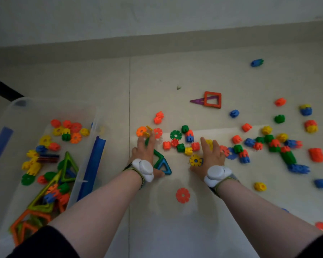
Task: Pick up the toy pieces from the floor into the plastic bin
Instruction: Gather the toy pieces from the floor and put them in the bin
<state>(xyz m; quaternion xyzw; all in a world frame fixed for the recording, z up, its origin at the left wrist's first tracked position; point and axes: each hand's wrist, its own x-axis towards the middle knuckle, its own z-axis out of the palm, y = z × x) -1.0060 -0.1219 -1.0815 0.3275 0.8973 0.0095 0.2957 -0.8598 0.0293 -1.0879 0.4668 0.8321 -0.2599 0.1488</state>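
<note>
Grip: left hand (145, 153), right hand (212, 155) spread flat, holding nothing.
Advice: sweep colourful plastic toy pieces (181, 147) right of clear plastic bin (93, 120) together.

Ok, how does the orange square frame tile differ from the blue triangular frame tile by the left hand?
The orange square frame tile has four sides; the blue triangular frame tile has three. The square lies far out toward the wall, overlapping a purple triangular tile; the blue triangle lies beside the left hand, against a green triangular tile. Both are open flat frames on the floor, outside the clear plastic bin.
</note>
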